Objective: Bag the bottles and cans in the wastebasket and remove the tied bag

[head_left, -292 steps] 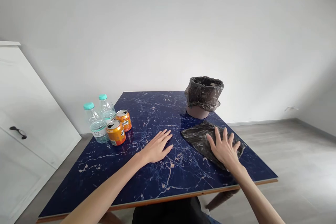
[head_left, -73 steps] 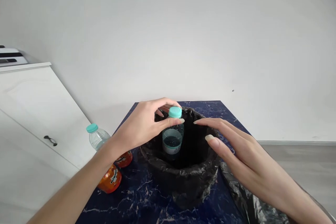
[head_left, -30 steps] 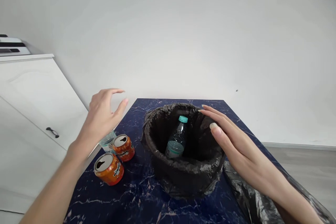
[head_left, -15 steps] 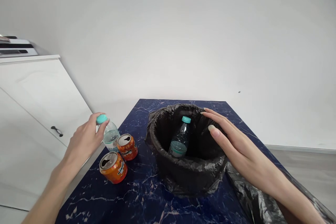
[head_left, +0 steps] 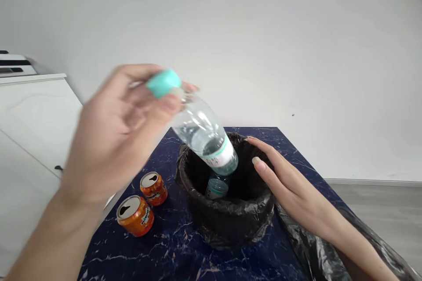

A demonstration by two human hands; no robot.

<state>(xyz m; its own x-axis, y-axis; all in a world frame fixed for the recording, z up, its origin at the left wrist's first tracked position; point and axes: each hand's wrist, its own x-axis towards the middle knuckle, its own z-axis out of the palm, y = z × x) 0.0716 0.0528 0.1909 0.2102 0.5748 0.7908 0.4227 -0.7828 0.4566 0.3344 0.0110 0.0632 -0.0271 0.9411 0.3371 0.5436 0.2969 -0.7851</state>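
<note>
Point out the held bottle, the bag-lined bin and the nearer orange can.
Held bottle (head_left: 201, 125), head view: clear body.
Bag-lined bin (head_left: 231, 224), head view: bag-covered front.
Nearer orange can (head_left: 136, 219), head view: printed side.

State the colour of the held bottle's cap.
Turquoise; the cap shows, somewhat blurred, in the head view.

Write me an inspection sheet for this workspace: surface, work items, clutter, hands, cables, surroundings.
Surface: table, dark blue, marble-patterned.
Work items: held bottle, capped, tilted, base at the mouth of the bin; second bottle inside the bin, mostly hidden; front can and rear can, both upright and opened, left of the bin.
Clutter: black bag, crumpled, right of the bin.
Left hand: gripping the held bottle's neck, blurred.
Right hand: open, at the bin's right rim.
Cables: nothing seen.
Surroundings: pale wall, white cabinet at left.
</note>
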